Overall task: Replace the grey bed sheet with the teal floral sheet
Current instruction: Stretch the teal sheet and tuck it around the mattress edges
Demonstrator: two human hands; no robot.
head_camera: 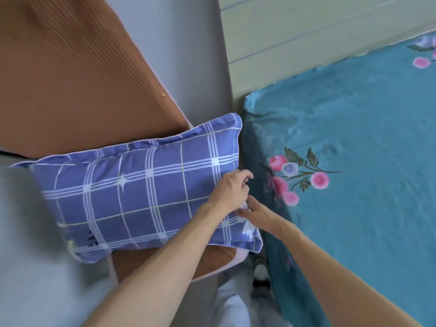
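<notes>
Both arms reach to the blue plaid pillow (136,197) beside the teal floral sheet (354,142). The left hand (230,187) and right hand (256,212) pinch its edge.

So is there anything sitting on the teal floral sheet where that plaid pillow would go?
Nothing visible: the teal floral sheet lies bare beside the plaid pillow, which both hands hold at its near edge.

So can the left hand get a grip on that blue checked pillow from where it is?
Probably yes. The left hand already lies on the blue checked pillow at its right edge, nothing between them, with the right hand just beside it at the same edge.
</notes>
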